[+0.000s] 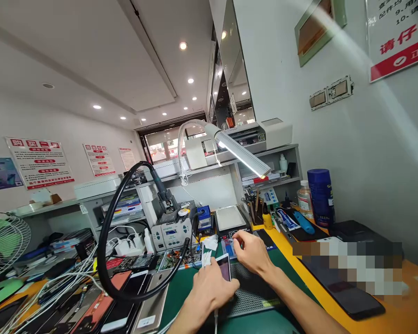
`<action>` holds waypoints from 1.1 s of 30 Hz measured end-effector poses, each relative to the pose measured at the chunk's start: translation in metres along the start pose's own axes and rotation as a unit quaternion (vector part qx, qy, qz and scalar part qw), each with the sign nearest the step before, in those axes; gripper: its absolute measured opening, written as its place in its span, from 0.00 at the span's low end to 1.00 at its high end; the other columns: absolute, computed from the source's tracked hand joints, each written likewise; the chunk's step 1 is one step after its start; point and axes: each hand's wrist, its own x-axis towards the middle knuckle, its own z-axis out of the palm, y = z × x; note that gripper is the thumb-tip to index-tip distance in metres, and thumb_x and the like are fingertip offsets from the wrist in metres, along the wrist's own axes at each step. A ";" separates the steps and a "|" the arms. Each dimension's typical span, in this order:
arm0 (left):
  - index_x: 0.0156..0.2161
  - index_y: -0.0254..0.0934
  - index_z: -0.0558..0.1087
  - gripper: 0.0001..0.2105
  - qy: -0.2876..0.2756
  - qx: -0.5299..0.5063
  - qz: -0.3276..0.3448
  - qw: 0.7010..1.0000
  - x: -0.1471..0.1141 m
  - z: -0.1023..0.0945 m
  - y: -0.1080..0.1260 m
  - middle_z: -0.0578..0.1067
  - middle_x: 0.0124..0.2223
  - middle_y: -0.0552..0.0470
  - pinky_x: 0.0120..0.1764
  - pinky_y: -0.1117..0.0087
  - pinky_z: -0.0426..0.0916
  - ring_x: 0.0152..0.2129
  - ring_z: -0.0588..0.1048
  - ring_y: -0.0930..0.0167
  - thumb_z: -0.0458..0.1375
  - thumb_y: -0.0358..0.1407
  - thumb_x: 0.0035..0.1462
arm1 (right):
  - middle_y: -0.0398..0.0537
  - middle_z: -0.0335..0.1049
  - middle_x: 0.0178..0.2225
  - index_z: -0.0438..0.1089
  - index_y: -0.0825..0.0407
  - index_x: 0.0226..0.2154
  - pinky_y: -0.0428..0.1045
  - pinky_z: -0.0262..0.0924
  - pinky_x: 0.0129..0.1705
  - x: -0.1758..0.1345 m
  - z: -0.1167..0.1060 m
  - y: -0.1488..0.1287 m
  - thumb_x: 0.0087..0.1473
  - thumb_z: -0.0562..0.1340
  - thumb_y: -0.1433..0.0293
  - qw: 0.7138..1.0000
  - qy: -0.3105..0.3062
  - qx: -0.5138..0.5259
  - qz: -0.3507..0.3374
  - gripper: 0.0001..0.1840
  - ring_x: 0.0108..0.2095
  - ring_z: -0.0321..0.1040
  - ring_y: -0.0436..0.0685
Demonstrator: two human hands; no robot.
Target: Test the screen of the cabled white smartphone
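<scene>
My left hand [214, 285] is closed around a small white-edged phone [225, 267], its thumb along the near edge. The phone is tilted up over the workbench, and part of it is hidden behind my fingers. A white cable [216, 320] hangs just below the hand; whether it is plugged into the phone I cannot tell. To the right, my right hand [252, 253] is raised with its fingers curled in toward the thumb. Whatever it may pinch is too small or hidden to make out. Beneath both hands lies a dark perforated mat [254, 290] on the green work mat [289, 269].
A thick black hose [102, 250] loops at the left, before a soldering station [172, 234]. Several phones [125, 301] and tangled cables lie there. A lamp [242, 153] hangs overhead. At the right are a dark phone [344, 287] and a blue canister [320, 197].
</scene>
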 end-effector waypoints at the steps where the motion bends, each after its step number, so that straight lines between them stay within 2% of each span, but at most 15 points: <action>1: 0.47 0.28 0.71 0.26 -0.021 -0.039 -0.011 0.999 0.002 -0.006 -0.006 0.77 0.40 0.26 0.42 0.45 0.66 0.40 0.76 0.41 0.59 0.46 0.47 | 0.49 0.77 0.31 0.73 0.51 0.33 0.49 0.55 0.34 0.000 0.000 0.000 0.57 0.55 0.67 1.000 0.001 0.004 0.003 0.11 0.29 0.70 0.56; 3: 0.48 0.31 0.68 0.25 -0.077 -0.170 -0.063 0.980 0.006 -0.019 -0.020 0.78 0.37 0.33 0.40 0.50 0.69 0.35 0.77 0.48 0.58 0.48 0.49 | 0.49 0.77 0.32 0.73 0.51 0.34 0.49 0.56 0.34 0.000 0.000 -0.001 0.57 0.54 0.67 1.000 0.005 0.013 0.012 0.12 0.30 0.70 0.57; 5: 0.49 0.33 0.65 0.23 -0.143 -0.233 -0.101 0.957 0.013 -0.030 -0.034 0.77 0.30 0.41 0.27 0.57 0.70 0.19 0.74 0.60 0.51 0.49 0.55 | 0.49 0.76 0.31 0.73 0.51 0.34 0.49 0.56 0.34 0.001 -0.001 -0.001 0.57 0.54 0.67 0.999 0.011 0.028 0.030 0.12 0.30 0.70 0.57; 6: 0.49 0.32 0.64 0.23 -0.196 -0.338 -0.121 0.912 0.018 -0.034 -0.041 0.77 0.31 0.42 0.23 0.61 0.69 0.17 0.72 0.64 0.50 0.49 0.56 | 0.48 0.76 0.31 0.73 0.51 0.34 0.49 0.56 0.34 0.001 -0.001 -0.001 0.57 0.54 0.67 0.998 0.014 0.039 0.039 0.12 0.31 0.70 0.57; 8: 0.48 0.27 0.66 0.25 -0.254 -0.541 -0.115 0.793 0.026 -0.038 -0.053 0.77 0.33 0.38 0.22 0.65 0.69 0.18 0.73 0.66 0.51 0.50 0.57 | 0.48 0.75 0.29 0.73 0.51 0.33 0.49 0.57 0.34 0.002 -0.002 -0.001 0.56 0.55 0.66 0.996 0.020 0.061 0.056 0.12 0.30 0.69 0.57; 14: 0.56 0.24 0.65 0.29 -0.246 -0.746 -0.071 0.614 0.037 -0.028 -0.067 0.78 0.42 0.33 0.31 0.67 0.71 0.27 0.77 0.64 0.55 0.48 0.58 | 0.46 0.73 0.26 0.74 0.51 0.31 0.49 0.57 0.32 0.008 0.003 0.006 0.51 0.58 0.65 0.978 0.014 0.163 0.130 0.10 0.27 0.66 0.56; 16: 0.57 0.24 0.64 0.29 -0.237 -0.776 -0.082 0.579 0.037 -0.024 -0.067 0.78 0.45 0.33 0.34 0.66 0.72 0.29 0.77 0.64 0.57 0.46 0.58 | 0.45 0.72 0.26 0.73 0.52 0.30 0.49 0.57 0.29 0.010 0.006 0.009 0.49 0.58 0.66 0.964 0.002 0.209 0.165 0.10 0.24 0.65 0.54; 19: 0.58 0.23 0.64 0.29 -0.228 -0.793 -0.093 0.557 0.035 -0.020 -0.068 0.77 0.48 0.32 0.36 0.66 0.72 0.31 0.77 0.64 0.58 0.44 0.57 | 0.45 0.72 0.25 0.73 0.53 0.31 0.47 0.54 0.24 0.013 0.010 0.012 0.49 0.58 0.66 0.950 -0.015 0.238 0.202 0.10 0.20 0.65 0.52; 22: 0.55 0.23 0.67 0.28 -0.217 -0.783 -0.089 0.577 0.034 -0.019 -0.069 0.77 0.47 0.32 0.36 0.64 0.73 0.31 0.77 0.64 0.58 0.45 0.57 | 0.47 0.71 0.25 0.72 0.54 0.31 0.45 0.49 0.18 0.012 0.011 0.008 0.50 0.58 0.65 0.934 -0.043 0.267 0.233 0.10 0.20 0.65 0.52; 23: 0.54 0.24 0.68 0.28 -0.204 -0.771 -0.084 0.597 0.035 -0.018 -0.069 0.77 0.46 0.33 0.35 0.64 0.73 0.30 0.77 0.64 0.59 0.45 0.56 | 0.48 0.72 0.26 0.72 0.54 0.31 0.45 0.48 0.17 0.012 0.012 0.005 0.51 0.58 0.64 0.930 -0.055 0.275 0.239 0.12 0.20 0.66 0.52; 25: 0.52 0.25 0.69 0.27 -0.156 -0.727 -0.065 0.666 0.036 -0.015 -0.069 0.78 0.43 0.36 0.34 0.62 0.74 0.28 0.77 0.65 0.62 0.45 0.54 | 0.51 0.74 0.29 0.73 0.55 0.35 0.45 0.52 0.18 0.008 0.014 -0.003 0.53 0.57 0.62 0.906 -0.092 0.322 0.260 0.15 0.23 0.69 0.54; 26: 0.52 0.26 0.69 0.27 -0.124 -0.687 -0.055 0.714 0.036 -0.014 -0.068 0.78 0.41 0.39 0.34 0.62 0.74 0.27 0.76 0.66 0.64 0.45 0.52 | 0.52 0.74 0.32 0.73 0.55 0.39 0.46 0.57 0.20 0.006 0.016 -0.008 0.55 0.56 0.59 0.883 -0.114 0.363 0.276 0.18 0.25 0.71 0.55; 28: 0.56 0.27 0.65 0.32 -0.064 -0.592 -0.040 0.802 0.037 -0.012 -0.063 0.78 0.39 0.42 0.33 0.61 0.75 0.26 0.76 0.66 0.65 0.45 0.50 | 0.55 0.74 0.37 0.70 0.54 0.48 0.51 0.67 0.27 0.001 0.020 -0.019 0.58 0.55 0.53 0.801 -0.162 0.480 0.319 0.26 0.32 0.74 0.59; 30: 0.61 0.26 0.59 0.39 -0.014 -0.497 -0.037 0.867 0.036 -0.013 -0.056 0.78 0.37 0.44 0.35 0.62 0.74 0.29 0.77 0.63 0.66 0.45 0.49 | 0.55 0.74 0.41 0.65 0.52 0.55 0.57 0.70 0.32 -0.004 0.026 -0.030 0.59 0.53 0.47 0.723 -0.197 0.571 0.335 0.32 0.37 0.74 0.62; 33: 0.62 0.26 0.59 0.40 0.069 -0.304 -0.012 0.950 0.032 -0.016 -0.040 0.79 0.40 0.40 0.45 0.62 0.69 0.41 0.77 0.58 0.66 0.45 0.49 | 0.54 0.74 0.43 0.64 0.49 0.55 0.60 0.70 0.37 -0.011 0.031 -0.042 0.60 0.52 0.46 0.662 -0.228 0.644 0.308 0.31 0.40 0.73 0.63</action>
